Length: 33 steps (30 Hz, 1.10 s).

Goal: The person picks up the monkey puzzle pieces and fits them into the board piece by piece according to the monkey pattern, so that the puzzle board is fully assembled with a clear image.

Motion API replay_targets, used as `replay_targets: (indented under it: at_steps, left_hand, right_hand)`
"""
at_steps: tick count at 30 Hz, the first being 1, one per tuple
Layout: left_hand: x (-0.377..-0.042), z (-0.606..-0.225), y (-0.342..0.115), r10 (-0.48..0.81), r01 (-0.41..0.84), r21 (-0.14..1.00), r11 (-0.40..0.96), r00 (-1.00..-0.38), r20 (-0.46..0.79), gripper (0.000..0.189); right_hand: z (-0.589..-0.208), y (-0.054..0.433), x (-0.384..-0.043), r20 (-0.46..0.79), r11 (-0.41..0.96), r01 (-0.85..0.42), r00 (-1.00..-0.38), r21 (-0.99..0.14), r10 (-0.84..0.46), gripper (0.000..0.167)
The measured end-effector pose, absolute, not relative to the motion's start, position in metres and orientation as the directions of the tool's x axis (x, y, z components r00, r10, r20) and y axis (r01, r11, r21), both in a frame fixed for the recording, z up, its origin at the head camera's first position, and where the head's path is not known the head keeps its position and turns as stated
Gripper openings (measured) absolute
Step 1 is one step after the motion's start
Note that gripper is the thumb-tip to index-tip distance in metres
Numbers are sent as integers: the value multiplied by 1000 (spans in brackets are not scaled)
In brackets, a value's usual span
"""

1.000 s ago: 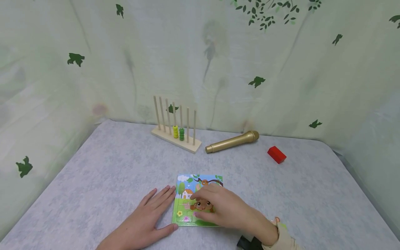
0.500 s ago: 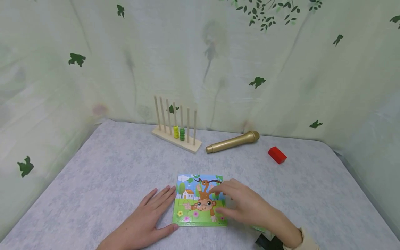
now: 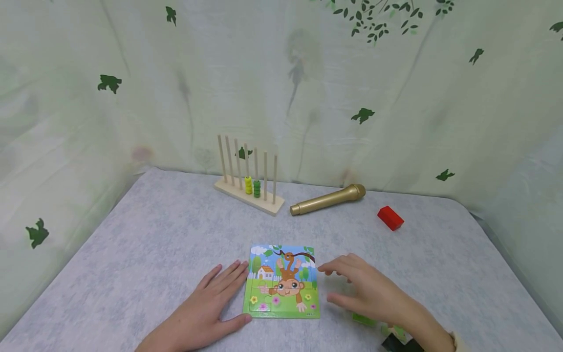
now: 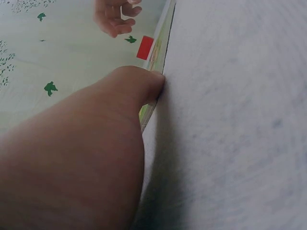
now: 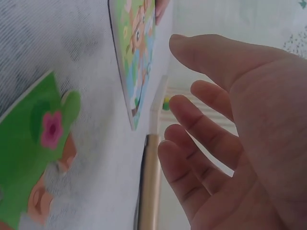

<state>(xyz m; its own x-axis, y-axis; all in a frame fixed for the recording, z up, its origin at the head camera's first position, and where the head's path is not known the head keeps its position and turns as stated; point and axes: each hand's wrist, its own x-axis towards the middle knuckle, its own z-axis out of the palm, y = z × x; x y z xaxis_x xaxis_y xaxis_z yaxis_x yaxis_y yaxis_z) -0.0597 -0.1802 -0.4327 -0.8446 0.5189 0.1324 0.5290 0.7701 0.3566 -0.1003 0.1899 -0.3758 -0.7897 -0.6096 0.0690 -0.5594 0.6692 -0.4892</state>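
A square jigsaw puzzle [image 3: 288,305] showing a monkey hanging from a branch lies flat on the table before me. My left hand [image 3: 208,305] rests at its left side, fingers straight, with fingertips and thumb at the puzzle's edge. My right hand [image 3: 367,288] hovers to the right of the puzzle, fingers loosely bent and thumb apart. In the right wrist view nothing is between those fingers. Near and partly under the right wrist lie green puzzle pieces [image 3: 363,319]; the right wrist view shows a pink flower on the green pieces [image 5: 29,143].
Behind the puzzle stands a wooden peg rack [image 3: 237,193] with yellow and green beads. A gold toy microphone [image 3: 327,200] lies right of it, and a red block [image 3: 390,218] sits farther right. A printed curtain [image 3: 281,73] hangs behind the table [image 3: 176,234].
My right hand has moved right, off the puzzle, uncovering the monkey picture. Green pieces beneath the right wrist have come into view. The left hand stays where it was.
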Motion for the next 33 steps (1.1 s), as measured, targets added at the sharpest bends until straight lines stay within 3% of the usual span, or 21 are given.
replay_targets:
  at_steps: [22,33]
  left_hand:
    - [-59,-434,-181,530,572,293,766,-820,213,84]
    - [-59,-435,-181,529,566,293,771,-824,202,84]
  right_hand:
    - [-390,234,-88,66,711,-573,-795,-408,-603,53]
    - [-391,250,-86,-125,790,-470,-824,-394,-553,64]
